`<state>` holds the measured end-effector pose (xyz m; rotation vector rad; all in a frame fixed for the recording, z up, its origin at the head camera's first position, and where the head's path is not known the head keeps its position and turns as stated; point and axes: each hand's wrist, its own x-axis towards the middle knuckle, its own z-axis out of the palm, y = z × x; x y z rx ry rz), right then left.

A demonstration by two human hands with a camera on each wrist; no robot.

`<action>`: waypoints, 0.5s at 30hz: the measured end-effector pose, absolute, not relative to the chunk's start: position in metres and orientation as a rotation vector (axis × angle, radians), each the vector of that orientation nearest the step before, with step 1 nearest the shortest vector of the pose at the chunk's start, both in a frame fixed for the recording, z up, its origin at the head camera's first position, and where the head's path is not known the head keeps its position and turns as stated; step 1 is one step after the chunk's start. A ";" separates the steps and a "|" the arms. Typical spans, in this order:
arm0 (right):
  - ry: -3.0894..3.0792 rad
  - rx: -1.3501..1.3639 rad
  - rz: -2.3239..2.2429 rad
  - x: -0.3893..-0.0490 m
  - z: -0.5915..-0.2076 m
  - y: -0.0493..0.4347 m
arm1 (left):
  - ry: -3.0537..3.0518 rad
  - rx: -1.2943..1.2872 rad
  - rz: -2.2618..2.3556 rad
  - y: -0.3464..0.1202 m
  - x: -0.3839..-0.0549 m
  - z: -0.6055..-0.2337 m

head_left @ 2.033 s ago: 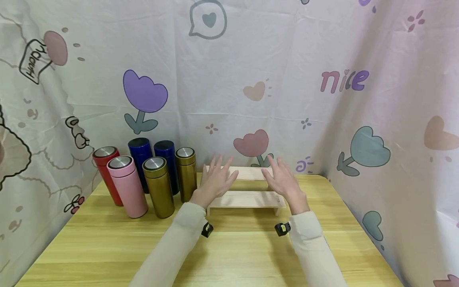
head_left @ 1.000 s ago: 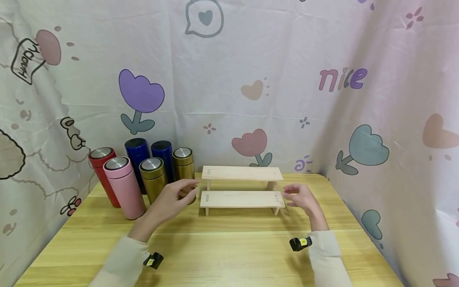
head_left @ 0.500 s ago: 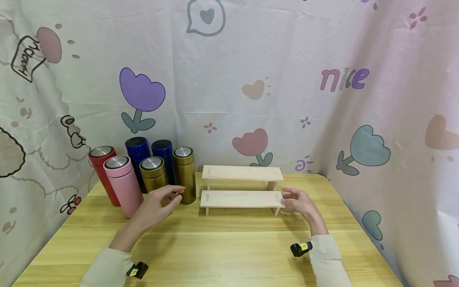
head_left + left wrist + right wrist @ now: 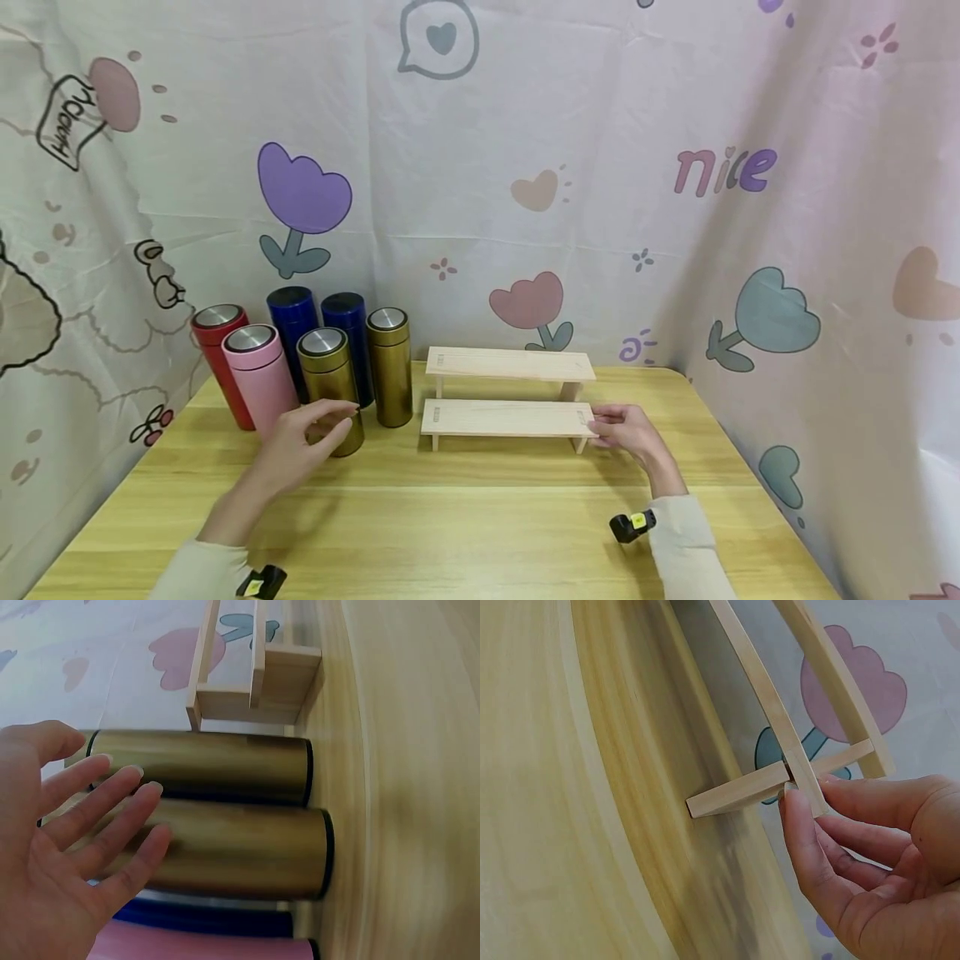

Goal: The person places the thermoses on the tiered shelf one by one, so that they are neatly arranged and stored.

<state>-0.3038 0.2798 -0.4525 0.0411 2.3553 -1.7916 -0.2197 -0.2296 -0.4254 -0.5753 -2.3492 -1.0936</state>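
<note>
Worktop (image 4: 465, 533), wood-grained: carries one pale two-tier wooden stand (image 4: 510, 418) and six upright flasks. Right hand (image 4: 628, 435), yours: thumb and fingers closed in a pinch on the right end of the stand's lower tier; one second ago it lay just beside that end, apart from it. Left hand (image 4: 300, 442), yours: fingers loosely curved and spread, gap between thumb and forefinger, holding nothing; it overlaps the front gold flask (image 4: 327, 379) in the head view, and you cannot tell whether it touches. Two seconds ago both your hands were spread over the stand; your left has since shifted leftward, past its left end, to the flasks. Stand: in the same place right of the flasks, both tiers level, the upper one behind the lower, bare planks now in full view. Flasks, none displaced: one red (image 4: 216, 354), outermost left; one pink (image 4: 266, 379), in front of it; two blue, the left one (image 4: 294, 312) and the right one (image 4: 345, 312), at the rear; one further gold flask (image 4: 392, 375), nearest the stand. Backdrop: printed cloth (image 4: 450, 150) behind the worktop, with tulips and hearts.
</note>
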 end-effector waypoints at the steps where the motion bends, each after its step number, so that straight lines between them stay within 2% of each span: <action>1: 2.357 0.050 -1.795 -0.304 -0.453 0.280 | -2.344 -0.568 -1.097 -0.231 -0.220 -0.426; 15: 2.442 0.001 -1.754 -0.304 -0.460 0.283 | -2.263 -0.379 -1.103 -0.254 -0.211 -0.436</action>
